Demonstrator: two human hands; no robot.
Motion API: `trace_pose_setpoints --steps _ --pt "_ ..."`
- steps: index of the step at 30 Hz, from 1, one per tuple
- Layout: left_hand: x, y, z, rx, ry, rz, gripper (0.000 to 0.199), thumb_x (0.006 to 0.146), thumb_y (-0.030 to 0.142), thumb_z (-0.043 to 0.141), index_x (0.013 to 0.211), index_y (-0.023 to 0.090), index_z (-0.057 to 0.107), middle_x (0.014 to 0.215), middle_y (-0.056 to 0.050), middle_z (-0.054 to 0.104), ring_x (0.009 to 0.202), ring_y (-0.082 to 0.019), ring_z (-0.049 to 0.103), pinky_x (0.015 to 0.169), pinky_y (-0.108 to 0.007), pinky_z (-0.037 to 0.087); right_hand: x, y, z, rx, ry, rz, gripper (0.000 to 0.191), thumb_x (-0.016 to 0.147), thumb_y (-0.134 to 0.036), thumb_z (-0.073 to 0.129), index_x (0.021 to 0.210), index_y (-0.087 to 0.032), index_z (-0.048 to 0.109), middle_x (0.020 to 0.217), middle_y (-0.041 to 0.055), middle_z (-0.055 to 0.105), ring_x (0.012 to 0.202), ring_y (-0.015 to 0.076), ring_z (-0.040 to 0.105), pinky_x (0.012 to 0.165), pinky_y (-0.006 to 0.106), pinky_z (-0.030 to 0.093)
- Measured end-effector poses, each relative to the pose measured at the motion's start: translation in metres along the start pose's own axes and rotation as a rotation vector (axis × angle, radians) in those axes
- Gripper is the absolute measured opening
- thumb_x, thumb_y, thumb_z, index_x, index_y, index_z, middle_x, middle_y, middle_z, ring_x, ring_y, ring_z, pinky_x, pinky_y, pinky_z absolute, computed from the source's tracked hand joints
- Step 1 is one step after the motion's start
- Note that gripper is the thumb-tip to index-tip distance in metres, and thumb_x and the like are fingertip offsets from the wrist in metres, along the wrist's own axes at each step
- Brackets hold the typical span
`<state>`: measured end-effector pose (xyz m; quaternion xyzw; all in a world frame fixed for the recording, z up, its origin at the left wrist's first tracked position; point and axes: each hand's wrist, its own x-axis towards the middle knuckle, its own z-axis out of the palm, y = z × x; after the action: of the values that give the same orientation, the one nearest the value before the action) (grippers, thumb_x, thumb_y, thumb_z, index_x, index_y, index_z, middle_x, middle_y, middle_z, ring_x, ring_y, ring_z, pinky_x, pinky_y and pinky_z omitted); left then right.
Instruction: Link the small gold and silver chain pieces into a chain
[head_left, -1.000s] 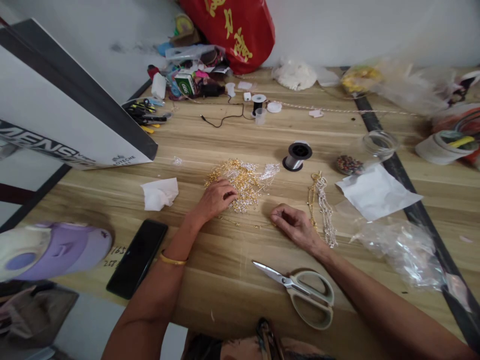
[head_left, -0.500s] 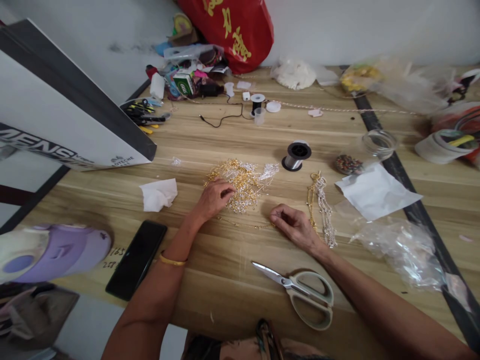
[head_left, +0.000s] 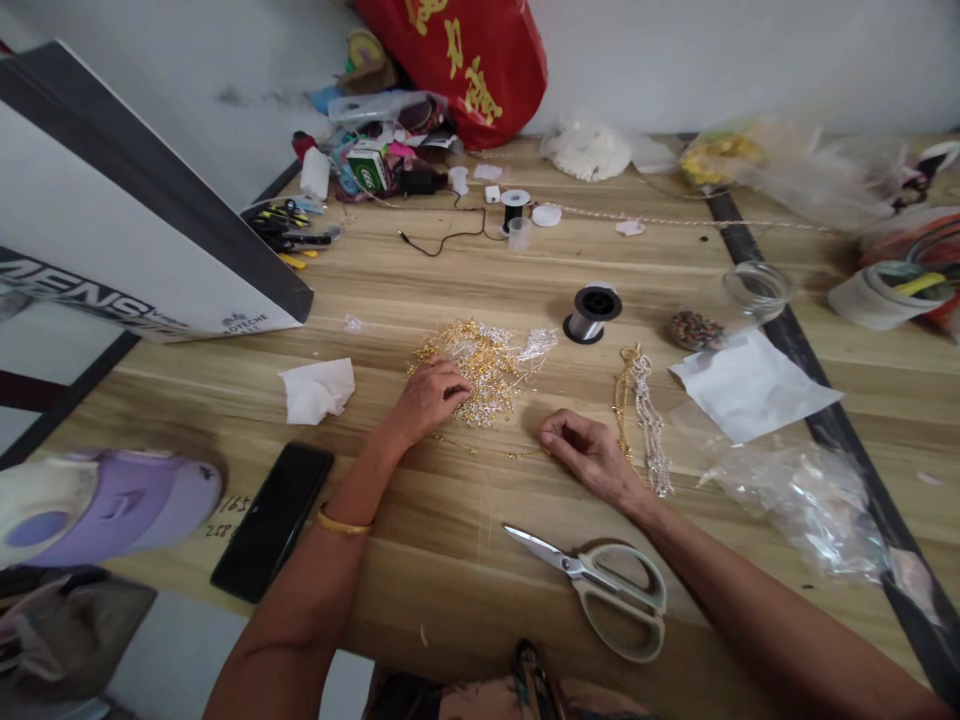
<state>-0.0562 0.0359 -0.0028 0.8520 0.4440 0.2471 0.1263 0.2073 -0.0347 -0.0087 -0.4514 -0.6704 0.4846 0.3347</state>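
Observation:
My left hand [head_left: 429, 400] rests at the left edge of a loose pile of gold and silver chain pieces [head_left: 491, 385]. Its fingers are curled together against the pile, and whatever they pinch is too small to make out. My right hand [head_left: 589, 450] pinches one end of a thin gold chain [head_left: 491, 451] between thumb and finger. That chain lies across the table toward my left wrist. Just right of my right hand lie gold chains [head_left: 621, 400] and silver chains [head_left: 651, 430]. White-handled scissors [head_left: 600, 585] lie below, blades pointing left.
A wire spool [head_left: 592, 313] stands behind the pile. At right are a glass jar [head_left: 750, 295], white paper [head_left: 757, 385] and clear plastic bags [head_left: 817, 500]. A black phone [head_left: 274, 520], a tissue [head_left: 319, 390] and a large box [head_left: 150, 220] are at left.
The fingers of my left hand have drawn slightly closer together at the pile. My right hand and the gold chain have stayed in place.

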Motion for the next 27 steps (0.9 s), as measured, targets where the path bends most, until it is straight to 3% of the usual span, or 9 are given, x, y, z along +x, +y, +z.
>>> trace_pose_setpoints --steps 7,20,27 --pt "0.0001 0.0 0.0024 -0.009 -0.004 -0.012 0.006 0.079 0.016 0.063 0.078 0.017 0.068 0.075 -0.003 0.066 0.082 -0.018 0.056 0.078 -0.032 0.046 0.0001 -0.0004 -0.0004 -0.018 -0.001 -0.006 0.022 0.089 -0.035 0.051 0.081 -0.016 0.056 0.063 -0.0018 0.044 0.057 0.0102 0.038 0.053 0.024 0.031" --pt "-0.0002 0.0065 0.0056 0.094 0.013 0.017 0.013 0.086 0.02 0.055 0.078 0.017 0.065 0.08 -0.005 0.064 0.088 -0.02 0.055 0.087 -0.036 0.043 0.0 -0.0008 0.0 -0.01 0.006 -0.017 0.024 0.088 -0.038 0.051 0.081 -0.016 0.056 0.062 -0.0015 0.044 0.057 0.0106 0.038 0.053 0.024 0.032" --pt "0.0009 0.0004 0.0044 -0.068 0.05 -0.006 0.011 0.086 0.021 0.055 0.078 0.016 0.062 0.078 -0.004 0.065 0.082 -0.017 0.056 0.086 -0.034 0.042 -0.0003 -0.002 -0.0003 -0.023 0.011 -0.011 0.025 0.088 -0.039 0.052 0.081 -0.016 0.057 0.062 -0.0014 0.045 0.057 0.0109 0.039 0.053 0.024 0.032"
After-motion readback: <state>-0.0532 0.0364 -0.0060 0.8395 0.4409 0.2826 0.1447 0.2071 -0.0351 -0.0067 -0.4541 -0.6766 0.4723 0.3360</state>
